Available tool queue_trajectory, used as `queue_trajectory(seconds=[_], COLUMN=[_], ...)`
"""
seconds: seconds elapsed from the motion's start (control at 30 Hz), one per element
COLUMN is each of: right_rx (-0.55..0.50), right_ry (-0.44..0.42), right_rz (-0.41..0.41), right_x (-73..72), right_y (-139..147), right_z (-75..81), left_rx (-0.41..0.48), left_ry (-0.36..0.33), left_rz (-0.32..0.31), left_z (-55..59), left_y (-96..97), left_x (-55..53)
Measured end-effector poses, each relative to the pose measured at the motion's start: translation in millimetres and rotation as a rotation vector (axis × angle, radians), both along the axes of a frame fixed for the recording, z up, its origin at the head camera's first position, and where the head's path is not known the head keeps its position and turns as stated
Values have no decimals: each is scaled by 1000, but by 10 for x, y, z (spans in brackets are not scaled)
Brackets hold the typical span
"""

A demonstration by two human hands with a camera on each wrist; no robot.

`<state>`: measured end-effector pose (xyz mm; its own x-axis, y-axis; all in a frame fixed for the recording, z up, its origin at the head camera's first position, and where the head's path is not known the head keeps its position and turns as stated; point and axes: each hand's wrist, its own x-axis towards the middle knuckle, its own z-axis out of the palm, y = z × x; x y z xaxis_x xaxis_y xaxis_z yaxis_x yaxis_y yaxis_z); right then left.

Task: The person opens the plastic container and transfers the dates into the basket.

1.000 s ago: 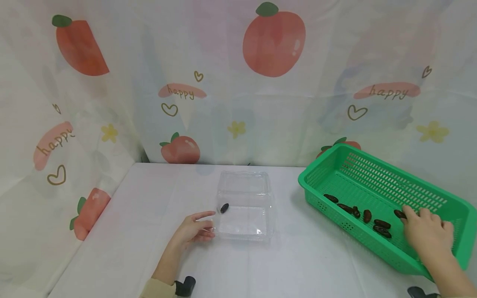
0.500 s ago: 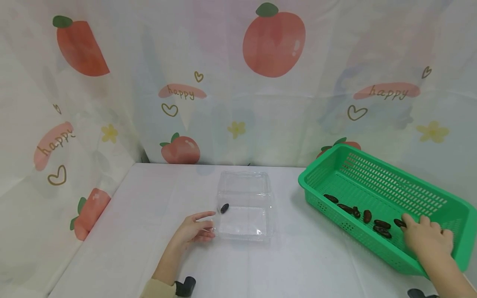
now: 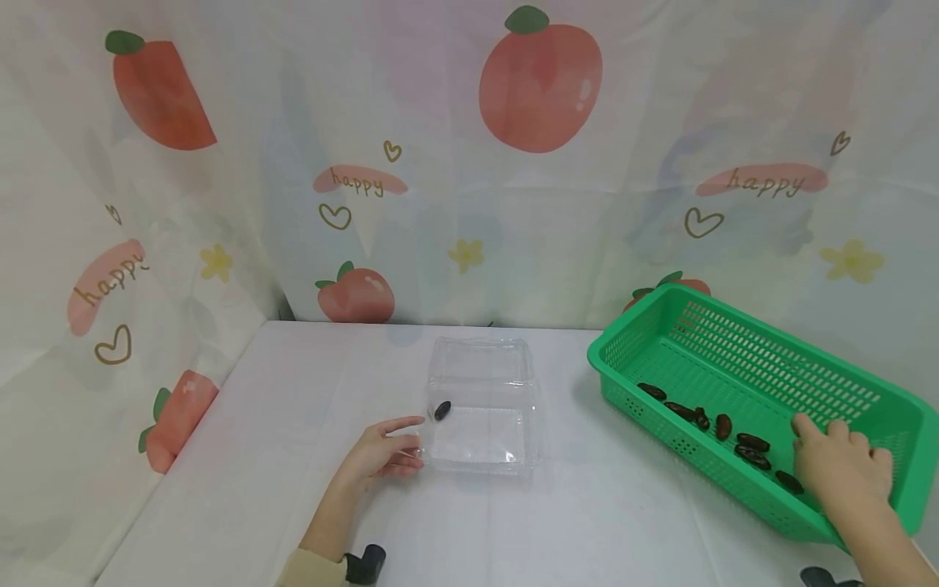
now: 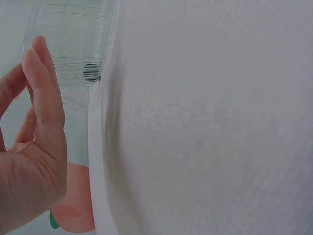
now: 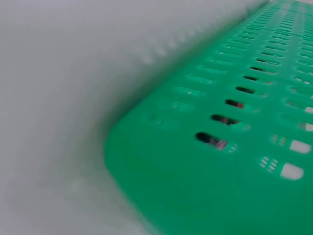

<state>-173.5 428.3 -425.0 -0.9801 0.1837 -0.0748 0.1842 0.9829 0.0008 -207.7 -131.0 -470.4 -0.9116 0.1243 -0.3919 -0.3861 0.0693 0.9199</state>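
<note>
A clear plastic clamshell box (image 3: 480,436) lies open on the table, with one dark brown date (image 3: 443,411) at its left side. My left hand (image 3: 381,452) touches the box's left edge with nearly straight fingers, also seen close up in the left wrist view. Inside the green basket (image 3: 682,448) is my right hand (image 3: 844,469), its fingers bent downward and the tips partly hidden. No date shows between those fingers. A loose date (image 3: 789,482) lies just left of the hand. Several more dates (image 3: 752,442) lie along the basket's near side.
The basket's perforated wall (image 5: 195,166) fills much of the right wrist view. A white cloth (image 3: 587,522) covers the table. Behind it hangs a printed curtain (image 3: 543,204), with another on the left side.
The date at my right fingertips has shifted toward the basket's near side and now lies beside the hand. The right hand has dropped slightly. My left hand and the box stay still.
</note>
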Motion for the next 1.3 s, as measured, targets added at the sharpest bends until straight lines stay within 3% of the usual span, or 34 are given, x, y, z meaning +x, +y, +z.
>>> queue_trajectory(seconds=[0.4,0.57,0.7,0.87,1.03,1.3], right_rx=[-99,-108,-110,-129,-160,-190], right_ry=[253,452,550,573,564,453], right_rz=[97,207,297,387,428,477], right_x=[-21,-91,-174,-275,-368,-512], right_y=[-623,-991,-1289,-1671,-2032,-2605], right_z=[341,374,357,310,255,141], left_rx=[9,7,13,20,17,13], left_ry=[-2,1,4,7,7,3], left_rz=[-2,-4,-9,-20,-25,-22], left_z=[29,43,32,20,34,25], left_y=[4,1,-6,-10,-4,-17], left_x=[14,20,14,7,9,6])
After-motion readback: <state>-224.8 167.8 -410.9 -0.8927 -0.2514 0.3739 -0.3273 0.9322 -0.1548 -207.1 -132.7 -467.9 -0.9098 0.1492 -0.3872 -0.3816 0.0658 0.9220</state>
